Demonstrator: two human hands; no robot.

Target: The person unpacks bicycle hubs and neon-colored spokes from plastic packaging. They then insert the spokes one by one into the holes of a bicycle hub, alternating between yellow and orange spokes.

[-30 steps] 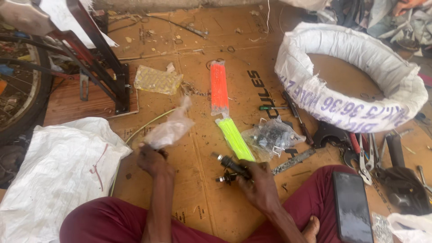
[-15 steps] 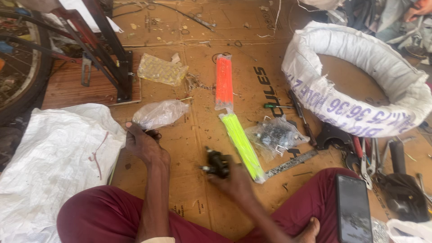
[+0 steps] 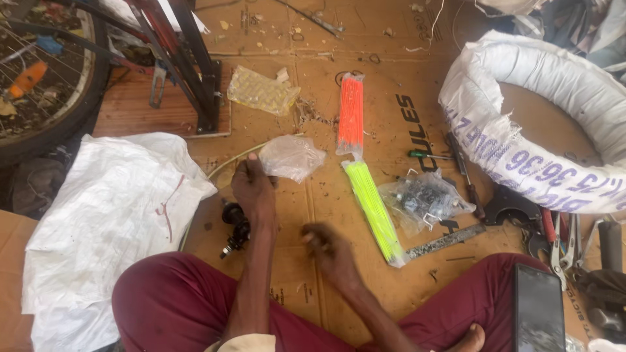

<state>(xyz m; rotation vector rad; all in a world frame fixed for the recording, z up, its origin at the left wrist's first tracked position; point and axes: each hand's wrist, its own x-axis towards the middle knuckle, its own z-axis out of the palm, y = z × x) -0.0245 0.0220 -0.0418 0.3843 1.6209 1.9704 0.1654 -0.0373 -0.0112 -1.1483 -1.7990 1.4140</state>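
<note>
I sit on brown cardboard [image 3: 313,287] with maroon trousers at the bottom of the head view. My left hand [image 3: 253,190] reaches forward, its fingers closed on the near edge of a crumpled clear plastic bag [image 3: 293,156]. A small black metal hub part [image 3: 235,229] lies on the cardboard just left of my left forearm. My right hand [image 3: 329,251] hovers low over the cardboard, blurred, fingers loosely apart and holding nothing. A neon yellow-green bundle of thin sticks [image 3: 375,208] lies just right of it.
An orange stick bundle [image 3: 350,114] lies further out, and a clear bag of metal parts [image 3: 424,199] to the right. A white-wrapped tyre [image 3: 521,130], pliers [image 3: 554,241] and a phone [image 3: 538,313] are right. A white sack [image 3: 111,215], bicycle wheel [image 3: 39,78] and black frame [image 3: 195,72] are left.
My right hand has let go of the black hub part, which now lies left of my left forearm. My left hand stays at the clear bag.
</note>
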